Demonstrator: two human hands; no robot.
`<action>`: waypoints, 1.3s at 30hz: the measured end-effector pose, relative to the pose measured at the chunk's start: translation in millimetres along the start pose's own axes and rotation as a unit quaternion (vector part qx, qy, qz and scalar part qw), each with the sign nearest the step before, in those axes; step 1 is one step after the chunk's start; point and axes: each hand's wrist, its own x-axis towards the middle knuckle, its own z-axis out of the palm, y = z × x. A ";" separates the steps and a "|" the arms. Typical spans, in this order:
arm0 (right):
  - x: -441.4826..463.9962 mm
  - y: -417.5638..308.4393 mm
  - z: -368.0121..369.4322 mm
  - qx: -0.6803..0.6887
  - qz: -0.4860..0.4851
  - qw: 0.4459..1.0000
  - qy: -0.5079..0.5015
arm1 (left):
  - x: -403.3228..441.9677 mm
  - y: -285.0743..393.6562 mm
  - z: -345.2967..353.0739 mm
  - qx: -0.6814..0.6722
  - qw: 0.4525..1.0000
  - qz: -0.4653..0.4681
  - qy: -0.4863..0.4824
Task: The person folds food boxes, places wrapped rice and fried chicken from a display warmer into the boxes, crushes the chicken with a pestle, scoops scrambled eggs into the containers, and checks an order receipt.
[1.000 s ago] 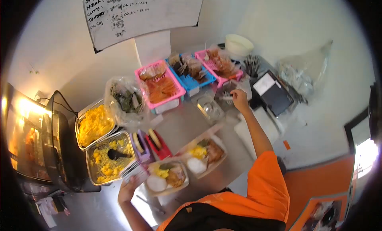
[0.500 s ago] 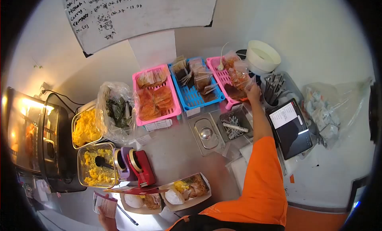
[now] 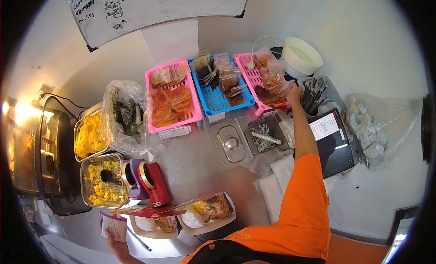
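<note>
My left hand [image 3: 113, 246], at the lower left, holds a white printed card [image 3: 113, 227] with a dark red edge. Close beside it are two open paper food boxes [image 3: 187, 230] with white rice, yellow egg and browned meat, partly under a long red flap. At the far right, my right hand [image 3: 294, 93] is closed at the edge of a clear plastic sachet [image 3: 284, 87], its fingertips partly hidden. That sachet is at the right side of a pink basket [image 3: 245, 64] with several sachets of orange and dark sauce.
Another pink basket [image 3: 149, 82] and a blue basket [image 3: 197, 93] hold more sachets. Nearby are a lidded steel container [image 3: 230, 159], a tablet [image 3: 336, 152], a utensil holder [image 3: 311, 108], two tape dispensers [image 3: 156, 186], trays of yellow egg [image 3: 91, 139] and a glowing glass cabinet [image 3: 27, 155].
The view has shifted slightly. My right hand has drawn a little to the right from the sachets. My left hand still holds the card beside the boxes.
</note>
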 end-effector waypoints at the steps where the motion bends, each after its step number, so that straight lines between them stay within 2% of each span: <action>1: -2.3 -1.5 -0.8 -0.034 -0.004 0.999 -0.036 | -0.8 -0.9 -1.4 0.002 1.000 0.000 0.006; 4: -13.7 -27.0 -26.8 -0.123 -0.027 0.984 -0.127 | -2.9 -1.2 -7.6 0.004 1.000 0.001 0.020; 10: 2.0 -13.8 -10.5 -0.142 -0.088 0.976 -0.141 | -5.6 -0.8 -10.8 0.024 0.999 -0.004 0.023; 13: 11.4 -8.6 -3.3 -0.145 -0.137 0.977 -0.071 | -6.1 1.6 -5.7 0.025 0.999 0.008 0.032; 16: 16.8 -28.1 -34.1 -0.155 -0.086 0.978 -0.109 | -5.7 0.6 -5.6 0.027 0.999 0.004 0.039; 17: 31.6 -2.5 -14.0 -0.132 -0.166 0.976 -0.044 | -5.4 1.0 -3.4 0.033 0.998 0.003 0.047; 20: 28.2 -33.1 -61.1 -0.112 -0.225 0.967 -0.053 | -4.0 0.7 3.8 0.038 0.998 0.010 0.040; 23: 10.9 -74.1 -126.5 -0.019 -0.267 0.960 -0.081 | -2.4 -4.8 -2.1 0.014 0.999 -0.009 0.039; 26: -25.0 -104.9 -178.8 0.155 -0.299 0.942 -0.017 | -5.4 -7.9 -13.6 0.001 0.999 -0.031 0.030; 27: -44.2 -121.3 -204.0 0.202 -0.295 0.934 -0.026 | -4.1 -9.6 -11.9 0.009 0.998 -0.031 0.046; 28: -68.3 -137.1 -227.1 0.251 -0.288 0.923 -0.042 | -4.0 -11.2 -9.7 0.019 0.997 -0.035 0.066; 31: -137.6 -168.0 -264.3 0.438 -0.192 0.849 -0.224 | -3.8 -14.4 -5.6 -0.024 0.997 -0.035 0.057; 32: -158.3 -174.6 -272.9 0.413 -0.287 0.830 -0.243 | -2.8 -15.1 -1.2 -0.045 0.998 -0.026 0.037; 34: -204.9 -184.2 -275.0 0.478 -0.234 0.748 -0.396 | -5.0 -17.8 1.4 -0.046 0.997 -0.022 0.063; 35: -225.9 -190.7 -277.2 0.496 -0.193 0.700 -0.477 | -7.7 -11.9 15.5 -0.044 0.999 -0.010 0.021; 37: -266.8 -202.2 -260.7 0.488 -0.288 0.678 -0.468 | -15.2 -3.5 31.7 -0.016 0.999 0.004 -0.035; 39: -296.0 -207.2 -240.4 0.422 -0.327 0.694 -0.483 | -24.3 2.0 36.2 -0.025 0.998 0.007 -0.064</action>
